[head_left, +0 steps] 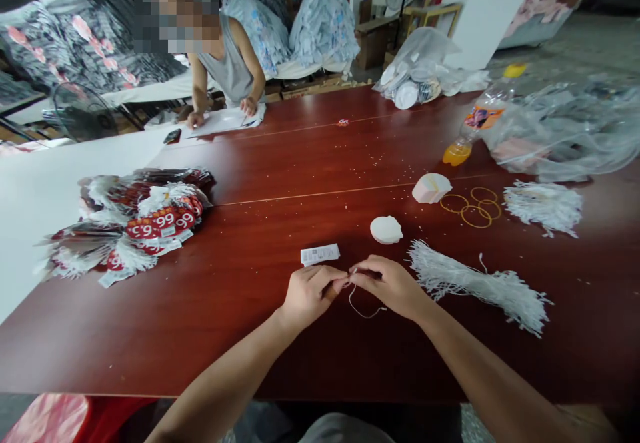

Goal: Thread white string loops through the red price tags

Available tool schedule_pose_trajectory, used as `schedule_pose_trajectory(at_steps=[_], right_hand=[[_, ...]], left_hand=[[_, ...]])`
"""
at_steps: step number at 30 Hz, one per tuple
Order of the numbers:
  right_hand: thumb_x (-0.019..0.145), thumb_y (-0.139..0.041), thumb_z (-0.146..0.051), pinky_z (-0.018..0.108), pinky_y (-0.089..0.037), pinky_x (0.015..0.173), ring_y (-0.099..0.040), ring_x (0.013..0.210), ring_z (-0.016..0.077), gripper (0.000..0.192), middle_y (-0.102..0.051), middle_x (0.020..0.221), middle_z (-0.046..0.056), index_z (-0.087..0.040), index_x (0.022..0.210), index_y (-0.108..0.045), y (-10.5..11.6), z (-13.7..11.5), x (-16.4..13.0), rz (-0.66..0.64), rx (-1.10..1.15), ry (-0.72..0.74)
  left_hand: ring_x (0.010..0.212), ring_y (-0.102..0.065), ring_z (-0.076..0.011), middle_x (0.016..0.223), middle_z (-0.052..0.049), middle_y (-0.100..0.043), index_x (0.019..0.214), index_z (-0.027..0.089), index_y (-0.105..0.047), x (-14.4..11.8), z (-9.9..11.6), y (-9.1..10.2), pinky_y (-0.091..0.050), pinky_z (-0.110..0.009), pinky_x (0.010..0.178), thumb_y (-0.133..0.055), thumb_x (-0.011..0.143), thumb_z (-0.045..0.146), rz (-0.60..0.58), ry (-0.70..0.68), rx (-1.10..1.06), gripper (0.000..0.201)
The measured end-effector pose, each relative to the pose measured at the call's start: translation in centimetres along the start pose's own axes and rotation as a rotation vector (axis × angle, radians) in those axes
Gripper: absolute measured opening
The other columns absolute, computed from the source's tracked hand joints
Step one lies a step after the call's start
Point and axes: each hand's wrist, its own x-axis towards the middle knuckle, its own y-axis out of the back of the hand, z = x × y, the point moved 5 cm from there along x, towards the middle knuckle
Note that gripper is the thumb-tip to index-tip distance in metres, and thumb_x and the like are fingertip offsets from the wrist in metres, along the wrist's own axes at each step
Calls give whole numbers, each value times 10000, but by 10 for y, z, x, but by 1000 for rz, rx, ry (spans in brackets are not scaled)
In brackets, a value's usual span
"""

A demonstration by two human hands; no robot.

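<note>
My left hand (311, 291) and my right hand (387, 284) meet fingertip to fingertip over the dark red table (280, 163). Between them they pinch a thin white string (365, 310) that loops down onto the wood; whether a tag is in my left fingers is hidden. A small white label strip (320, 254) lies just beyond my left hand. To the right of my right hand lies a long bundle of white strings (475, 285). A round white tag stack (386, 230) sits just beyond my hands.
A heap of strung red price tags (145, 220) lies at the left. Further right are a second tag stack (431, 188), rubber bands (473, 206), another string bundle (544, 204), a tipped bottle (473, 126) and plastic bags (565, 130). A person (227, 63) works at the far side.
</note>
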Motion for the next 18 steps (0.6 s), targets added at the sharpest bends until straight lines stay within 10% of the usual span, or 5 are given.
schedule_pose_trajectory(at_steps=[5, 9, 18], right_hand=[[880, -663, -423, 286, -487, 807, -666, 875, 199, 212, -719, 912, 11, -236, 893, -763, 6, 0, 2, -75, 247, 29], [918, -635, -424, 291, -477, 743, -655, 836, 184, 201, -707, 932, 11, -263, 927, -755, 6, 6, 2, 31, 28, 85], [931, -636, -226, 297, -474, 787, -633, 927, 178, 125, -719, 1047, -8, -258, 873, -742, -26, -5, -5, -135, -243, 399]], left_hand=[[887, -644, -179, 1009, -27, -707, 910, 230, -691, -6, 9, -1, -470, -330, 785, -643, 941, 317, -138, -3, 239, 104], [947, -609, -242, 1058, -66, -667, 998, 246, -711, 10, 1, 9, -468, -393, 830, -756, 779, 606, -225, 3, 246, 424], [872, -638, -170, 976, -36, -672, 1022, 268, -734, 38, -64, 9, -539, -299, 764, -714, 899, 324, -285, 145, 97, 136]])
